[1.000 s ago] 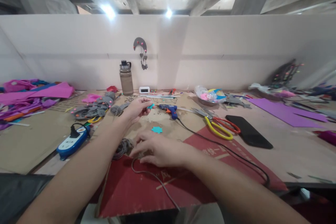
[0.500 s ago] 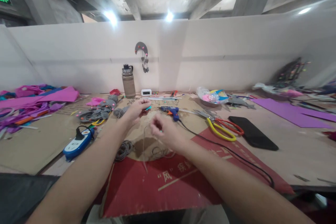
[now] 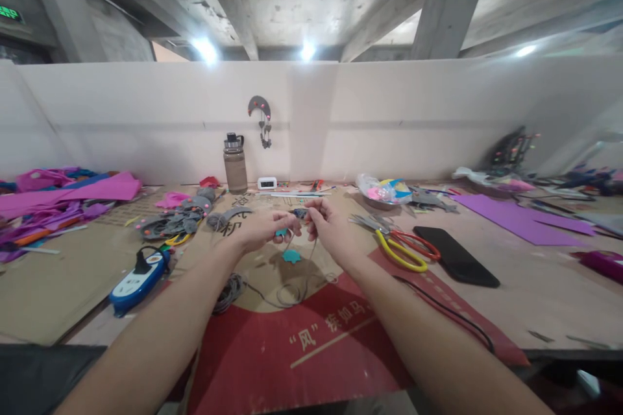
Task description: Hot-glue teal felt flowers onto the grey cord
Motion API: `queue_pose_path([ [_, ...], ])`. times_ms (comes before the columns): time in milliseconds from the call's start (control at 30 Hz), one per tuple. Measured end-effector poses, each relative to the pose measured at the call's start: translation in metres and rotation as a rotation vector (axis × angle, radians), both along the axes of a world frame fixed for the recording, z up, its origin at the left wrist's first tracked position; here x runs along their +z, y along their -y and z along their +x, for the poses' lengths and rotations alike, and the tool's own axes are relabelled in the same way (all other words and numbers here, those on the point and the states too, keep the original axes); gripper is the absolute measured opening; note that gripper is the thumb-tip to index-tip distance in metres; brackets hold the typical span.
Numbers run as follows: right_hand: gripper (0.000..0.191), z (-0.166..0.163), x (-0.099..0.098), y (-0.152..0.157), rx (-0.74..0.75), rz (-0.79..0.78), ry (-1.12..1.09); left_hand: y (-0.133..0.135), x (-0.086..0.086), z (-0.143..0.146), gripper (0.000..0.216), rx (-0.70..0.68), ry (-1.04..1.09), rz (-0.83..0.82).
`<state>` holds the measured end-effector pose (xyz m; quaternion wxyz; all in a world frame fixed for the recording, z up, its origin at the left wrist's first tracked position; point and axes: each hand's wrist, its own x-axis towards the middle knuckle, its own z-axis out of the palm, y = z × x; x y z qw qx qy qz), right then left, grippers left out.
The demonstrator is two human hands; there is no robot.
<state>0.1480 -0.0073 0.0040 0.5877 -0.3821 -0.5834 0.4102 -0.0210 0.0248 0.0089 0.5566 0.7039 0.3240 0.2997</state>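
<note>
My left hand (image 3: 265, 231) is closed over the cardboard, with a small teal piece (image 3: 281, 232) and a stretch of grey cord at its fingers. Close by on the right, my right hand (image 3: 327, 228) pinches the same thin grey cord (image 3: 307, 272), which hangs down in a loop to the board. Beneath the hands lies a teal scallop-edged cutout (image 3: 292, 256). A coil of grey cord (image 3: 228, 293) rests below my left wrist. Mostly hidden behind my fingers is the blue glue gun (image 3: 299, 213).
Yellow-and-red-handled scissors (image 3: 402, 253) and a black phone (image 3: 455, 256) lie to the right. A blue power strip (image 3: 139, 282) and grey felt scraps (image 3: 170, 224) are on the left. A bottle (image 3: 235, 165) stands at the back. Red-and-tan cardboard (image 3: 253, 350) covers the front.
My right hand has risen and moved right, now pinching the cord near the left hand. The left hand has come lower and right. The teal cutout on the board now shows.
</note>
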Motion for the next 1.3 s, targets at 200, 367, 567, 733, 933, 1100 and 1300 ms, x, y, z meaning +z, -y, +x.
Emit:
queue_pose_path([
  [200, 0.018, 0.010, 0.005, -0.004, -0.024, 0.017, -0.064, 0.001, 0.000, -0.001, 0.028, 0.022, -0.107, 0.042],
  [367, 0.020, 0.007, 0.005, -0.003, 0.017, 0.010, -0.099, 0.004, 0.001, 0.001, 0.038, 0.055, -0.048, -0.004],
  [567, 0.022, 0.004, 0.007, 0.002, 0.057, 0.016, -0.133, 0.009, 0.002, 0.004, 0.024, -0.040, -0.207, 0.075],
  [733, 0.023, 0.008, 0.009, -0.001, 0.062, 0.030, -0.163, 0.007, 0.002, 0.002, 0.024, -0.030, -0.238, 0.109],
  [933, 0.019, 0.034, 0.016, -0.012, -0.126, 0.133, -0.161, 0.002, 0.005, -0.005, 0.027, 0.038, -0.217, 0.084],
  [1100, 0.022, 0.051, 0.020, -0.014, -0.297, 0.154, 0.094, -0.005, 0.006, -0.013, 0.028, 0.107, -0.189, 0.047],
  [1300, 0.026, 0.062, 0.016, -0.009, -0.285, 0.060, 0.648, -0.015, 0.010, -0.026, 0.031, 0.290, -0.124, 0.043],
])
